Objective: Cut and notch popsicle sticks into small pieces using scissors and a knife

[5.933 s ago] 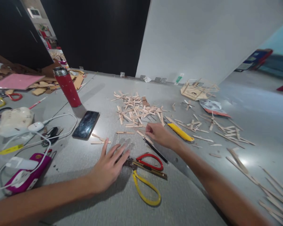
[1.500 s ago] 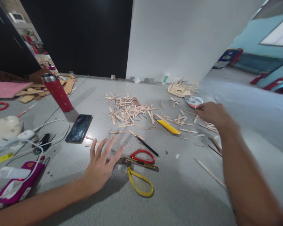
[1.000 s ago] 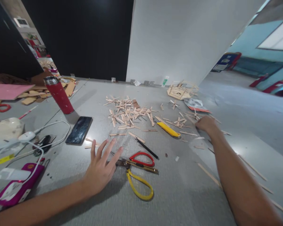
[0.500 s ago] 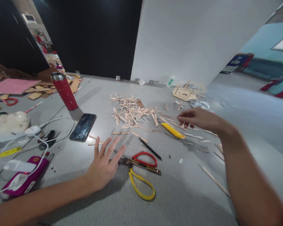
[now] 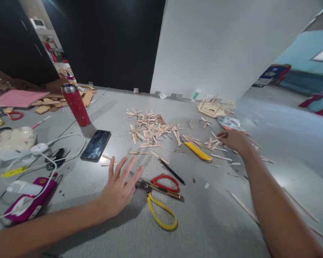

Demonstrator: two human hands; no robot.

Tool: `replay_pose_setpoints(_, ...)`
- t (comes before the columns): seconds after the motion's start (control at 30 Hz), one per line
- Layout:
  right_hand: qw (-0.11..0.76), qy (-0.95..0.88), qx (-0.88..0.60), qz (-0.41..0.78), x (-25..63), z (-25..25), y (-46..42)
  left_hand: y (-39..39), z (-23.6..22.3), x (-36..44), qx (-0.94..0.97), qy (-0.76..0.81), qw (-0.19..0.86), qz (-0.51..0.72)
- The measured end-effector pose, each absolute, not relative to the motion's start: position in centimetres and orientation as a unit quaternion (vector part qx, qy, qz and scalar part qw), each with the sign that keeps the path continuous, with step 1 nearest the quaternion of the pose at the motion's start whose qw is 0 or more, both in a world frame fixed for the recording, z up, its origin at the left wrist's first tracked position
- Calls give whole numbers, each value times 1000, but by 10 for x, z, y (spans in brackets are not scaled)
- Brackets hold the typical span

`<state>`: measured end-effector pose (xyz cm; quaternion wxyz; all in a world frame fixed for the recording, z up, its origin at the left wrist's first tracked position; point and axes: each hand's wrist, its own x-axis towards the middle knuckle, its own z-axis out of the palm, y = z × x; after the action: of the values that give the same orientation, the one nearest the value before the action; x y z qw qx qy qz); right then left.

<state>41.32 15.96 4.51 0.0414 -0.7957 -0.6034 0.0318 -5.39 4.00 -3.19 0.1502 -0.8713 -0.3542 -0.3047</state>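
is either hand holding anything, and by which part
The left hand is spread open, holding nothing; the right hand is by wooden sticks, any hold unclear.

Head-worn view: from above, near hands (image 5: 118, 190), facing forward and down.

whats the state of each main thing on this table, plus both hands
left hand: fingers spread
right hand: fingers bent, grip unclear
stick pile: loose, jumbled
scissors: handles spread apart
yellow cutter: lying flat
phone: face up, screen dark
red bottle: standing upright
purple power strip: charger plugged in
wooden frame: joined together
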Motion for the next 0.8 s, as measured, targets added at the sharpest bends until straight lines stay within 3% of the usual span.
replay_pose_setpoints(0.37,-75,-578,-810,71,436,22,167,41,-29,-54,-872,-354,150,-304)
replay_pose_setpoints(0.6,-69,-571,-811,107,445,33,165,40,-31,-55,-872,-359,138,-304)
replay_pose_setpoints(0.8,-13,-597,-797,86,445,41,162,40,-33,-55,-872,-361,136,-303)
